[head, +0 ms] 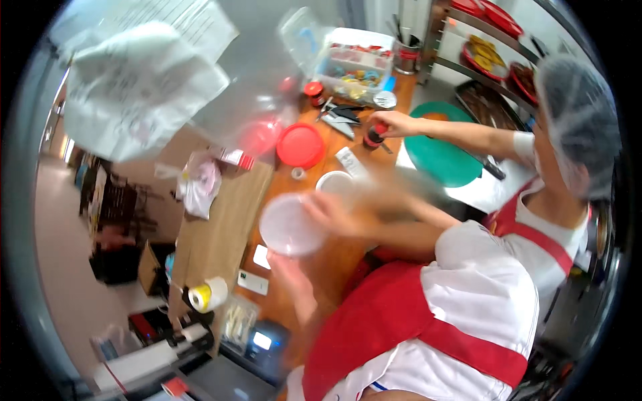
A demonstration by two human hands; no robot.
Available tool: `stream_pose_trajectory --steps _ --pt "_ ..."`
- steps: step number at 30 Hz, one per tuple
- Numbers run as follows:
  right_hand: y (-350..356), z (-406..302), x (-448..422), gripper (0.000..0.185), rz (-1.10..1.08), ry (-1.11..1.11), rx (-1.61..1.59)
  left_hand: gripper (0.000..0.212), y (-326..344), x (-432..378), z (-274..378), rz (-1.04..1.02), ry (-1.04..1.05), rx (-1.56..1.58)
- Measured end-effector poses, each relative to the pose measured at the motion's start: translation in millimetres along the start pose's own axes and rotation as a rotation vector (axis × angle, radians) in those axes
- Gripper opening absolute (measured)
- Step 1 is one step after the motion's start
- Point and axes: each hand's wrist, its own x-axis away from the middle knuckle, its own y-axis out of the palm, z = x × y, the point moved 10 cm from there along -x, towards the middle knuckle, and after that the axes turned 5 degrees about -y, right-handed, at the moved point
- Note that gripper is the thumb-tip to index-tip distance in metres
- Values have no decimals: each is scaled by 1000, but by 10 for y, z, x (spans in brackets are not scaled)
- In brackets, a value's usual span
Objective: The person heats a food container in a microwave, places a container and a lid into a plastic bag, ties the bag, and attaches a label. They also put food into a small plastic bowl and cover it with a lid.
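A round whitish plastic bowl (288, 231) is tilted over the wooden counter (331, 280). My left hand (291, 278) holds its lower edge. Fingers of my right hand (326, 213) overlap the bowl's upper right side; motion blurs that hand, so its grip is unclear. Just beyond stands another round white tub (333, 181), partly covered by blurred arms. A red round lid (300, 145) rests farther up the counter. Below the bowl, a white card-like item (261, 256) and a pale phone (253, 282) lie near the counter edge.
At the right, a co-worker (572, 125) in a hairnet grips a dark jar (373, 136) with a red lid. Beside them are a green cutting board (441, 155) and a knife (491, 168). Loose blades (341, 120) lie near a box of packets (356, 65). A hanging plastic bag (145, 95) fills the upper left.
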Motion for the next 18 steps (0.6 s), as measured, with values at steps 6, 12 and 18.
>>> stream_pose_trajectory --steps 6,12,18 --pt "-2578 874 -1720 35 938 117 -211 48 149 -621 430 65 228 -872" --pt "-4046 2694 -3182 40 971 543 -256 61 -22 -1155 302 177 316 -1695" --pt "-5025 3839 -4086 39 851 695 391 56 -565 -1481 211 59 259 -1814"
